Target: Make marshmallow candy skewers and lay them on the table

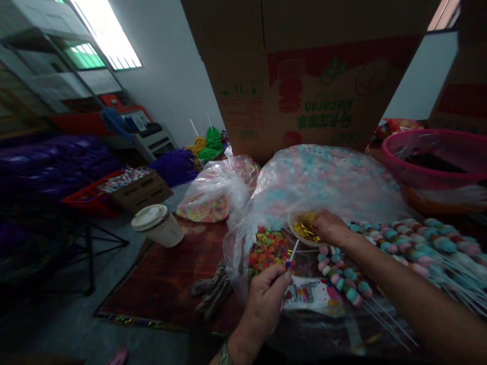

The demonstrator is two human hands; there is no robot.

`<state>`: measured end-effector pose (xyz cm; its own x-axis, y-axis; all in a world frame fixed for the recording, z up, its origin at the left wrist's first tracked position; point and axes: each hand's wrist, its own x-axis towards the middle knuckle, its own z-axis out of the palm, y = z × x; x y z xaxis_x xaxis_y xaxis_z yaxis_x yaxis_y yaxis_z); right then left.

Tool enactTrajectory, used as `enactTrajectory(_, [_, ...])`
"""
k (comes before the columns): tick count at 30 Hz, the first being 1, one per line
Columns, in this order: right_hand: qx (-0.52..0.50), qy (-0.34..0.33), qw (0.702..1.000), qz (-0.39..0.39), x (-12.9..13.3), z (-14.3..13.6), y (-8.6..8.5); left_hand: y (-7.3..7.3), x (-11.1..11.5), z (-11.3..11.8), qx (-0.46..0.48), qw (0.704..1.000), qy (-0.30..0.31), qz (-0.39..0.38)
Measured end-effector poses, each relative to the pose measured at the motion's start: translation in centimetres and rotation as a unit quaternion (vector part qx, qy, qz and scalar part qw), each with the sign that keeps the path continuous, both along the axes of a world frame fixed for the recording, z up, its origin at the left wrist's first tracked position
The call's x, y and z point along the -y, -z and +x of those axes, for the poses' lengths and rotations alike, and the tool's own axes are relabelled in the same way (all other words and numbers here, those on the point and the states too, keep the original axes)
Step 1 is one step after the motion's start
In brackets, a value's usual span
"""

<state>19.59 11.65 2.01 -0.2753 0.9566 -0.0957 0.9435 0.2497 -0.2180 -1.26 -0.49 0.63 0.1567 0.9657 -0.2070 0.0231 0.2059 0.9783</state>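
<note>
My left hand [266, 294] is closed, thumb against fingers, around a thin white stick [294, 249] that points up; a small blue patch shows at the grip. My right hand [330, 228] reaches into a pale round bowl [292, 215] of shiny gold strips [305, 230]. Its fingers are curled together at the strips, and whatever is between the fingertips is hidden. Small colourful ring candies [268, 248] lie in clear plastic just beyond my left hand. Skewers of pastel marshmallows [344, 279] rest beneath my right forearm, beside a white printed packet [314, 294].
A big clear bag of pastel marshmallows [323, 177] stands before a tall carton [319, 76]. Left of it are a tied candy bag [213, 200], a lidded cup [162, 225] and grey gloves [213, 289]. A pink basin [395, 159] and more marshmallow skewers [437, 241] are right.
</note>
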Motion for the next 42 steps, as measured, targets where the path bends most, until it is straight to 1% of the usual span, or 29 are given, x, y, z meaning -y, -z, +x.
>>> enactTrajectory(1, [0.011, -0.004, 1.000, 0.000, -1.1, -0.2, 0.5, 0.0, 0.0, 0.1, 0.037, 0.998, -0.022, -0.043])
enactTrajectory(3, [0.016, -0.017, 1.000, 0.001, -2.1, -0.2, 1.2, -0.2, -0.1, 0.0, 0.081, 0.991, -0.058, -0.092])
enactTrajectory(5, [0.006, -0.032, 0.999, 0.013, -2.1, 0.7, 1.0, -0.2, -0.2, -0.2, 0.101, 0.985, -0.078, -0.114])
enactTrajectory(7, [-0.013, -0.038, 0.999, 0.035, -0.7, 1.9, 0.1, -0.2, -0.3, -0.2, 0.108, 0.983, -0.078, -0.128])
enactTrajectory(8, [-0.024, -0.035, 0.998, 0.048, 0.4, 2.4, -0.5, -0.2, -0.4, 0.0, 0.109, 0.982, -0.074, -0.133])
enactTrajectory(10, [-0.049, -0.027, 0.996, 0.070, 3.8, 2.5, -1.4, -0.1, -0.5, 0.7, 0.111, 0.982, -0.061, -0.137])
enactTrajectory(12, [-0.109, -0.028, 0.991, 0.069, 7.8, 1.2, -1.5, -0.1, -0.5, 1.8, 0.117, 0.983, -0.043, -0.134])
enactTrajectory(13, [-0.192, -0.036, 0.979, 0.056, 9.8, 0.2, -1.2, -0.1, -0.4, 2.4, 0.120, 0.984, -0.034, -0.130])
enactTrajectory(15, [-0.314, -0.030, 0.948, 0.054, 13.1, -2.0, -0.2, -0.2, -0.2, 3.3, 0.127, 0.985, -0.009, -0.114])
enactTrajectory(16, [-0.363, -0.020, 0.930, 0.057, 14.1, -2.9, 0.3, -0.3, 0.0, 3.6, 0.129, 0.986, 0.006, -0.101])
enactTrajectory(18, [-0.420, 0.010, 0.906, 0.051, 15.0, -4.1, 1.3, -0.4, 0.3, 3.8, 0.113, 0.991, 0.036, -0.066])
enactTrajectory(20, [-0.451, 0.036, 0.892, 0.016, 14.9, -4.3, 1.7, -0.4, 0.7, 3.6, 0.074, 0.995, 0.069, -0.024])
enactTrajectory(22, [-0.460, 0.039, 0.887, -0.028, 14.5, -4.0, 1.8, -0.2, 1.0, 3.1, 0.028, 0.995, 0.099, 0.016])
enactTrajectory(24, [-0.442, 0.016, 0.896, -0.049, 14.3, -3.8, 1.8, 0.2, 1.3, 2.6, 0.004, 0.992, 0.124, 0.032])
enactTrajectory(26, [-0.403, -0.009, 0.914, -0.045, 14.5, -3.8, 1.9, 0.7, 1.5, 2.5, 0.006, 0.992, 0.127, 0.022])
enactTrajectory(29, [-0.357, -0.005, 0.934, -0.026, 14.6, -3.8, 2.0, 1.3, 1.6, 2.7, 0.047, 0.996, 0.081, 0.004])
enactTrajectory(31, [-0.355, -0.001, 0.935, -0.016, 13.9, -3.1, 1.7, 1.2, 1.4, 2.7, 0.087, 0.996, 0.026, -0.020])
enactTrajectory(34, [-0.374, -0.002, 0.927, 0.011, 11.8, -1.1, 0.6, 0.6, 0.9, 2.2, 0.117, 0.990, -0.041, -0.072])
enactTrajectory(35, [-0.374, 0.008, 0.927, 0.029, 10.9, -0.4, 0.2, 0.4, 0.7, 2.0, 0.117, 0.988, -0.056, -0.081])
enactTrajectory(37, [-0.349, 0.045, 0.931, 0.097, 9.4, 0.5, -0.6, 0.0, 0.4, 1.6, 0.110, 0.987, -0.077, -0.083])
enactTrajectory(39, [-0.314, 0.062, 0.932, 0.168, 8.6, 0.5, -1.2, -0.2, 0.3, 1.4, 0.100, 0.988, -0.094, -0.076])
enactTrajectory(40, [-0.305, 0.050, 0.934, 0.181, 8.6, 0.1, -1.3, -0.2, 0.2, 1.3, 0.093, 0.988, -0.100, -0.069])
enactTrajectory(41, [-0.304, 0.028, 0.937, 0.172, 8.8, -0.5, -1.3, -0.2, 0.2, 1.3, 0.085, 0.989, -0.102, -0.061])
enactTrajectory(42, [-0.307, -0.002, 0.941, 0.142, 9.1, -1.1, -1.3, 0.0, 0.1, 1.3, 0.077, 0.991, -0.101, -0.050])
